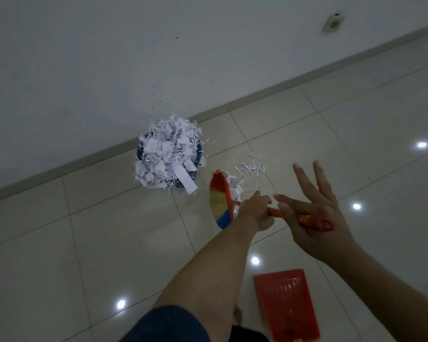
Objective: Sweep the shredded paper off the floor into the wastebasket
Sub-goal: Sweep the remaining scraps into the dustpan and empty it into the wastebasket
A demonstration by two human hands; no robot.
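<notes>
Looking down from the head camera, I see the left hand (256, 209) closed around the orange handle (274, 213) of a small broom (219, 199), gripping it just behind the brush head. The brush head has red, yellow and blue bristles and rests on the tiled floor (109, 230), near the wall's baseboard (269, 93).

The right hand (319, 218) is spread wide, fingers (304, 183) extended and apart. The red end cap (325, 224) of the handle lies against its palm. I cannot tell whether the thumb presses on the handle.

The shredded paper (167, 154) is in two places:
1. Most of it is heaped in the wastebasket (198, 157), a dark blue container standing on the floor close to the baseboard. The heap rises above the rim and hangs over the near side, one long strip reaching down toward the floor.
2. A smaller scatter of loose strips (250, 166) lies on the floor just to the right of the wastebasket, touching the far side of the brush head.

A red dustpan (286, 304) lies flat on the floor toward the lower edge of the view, well apart from the paper, below the right forearm. A dark blue sleeve (168, 324) covers the left upper arm.
</notes>
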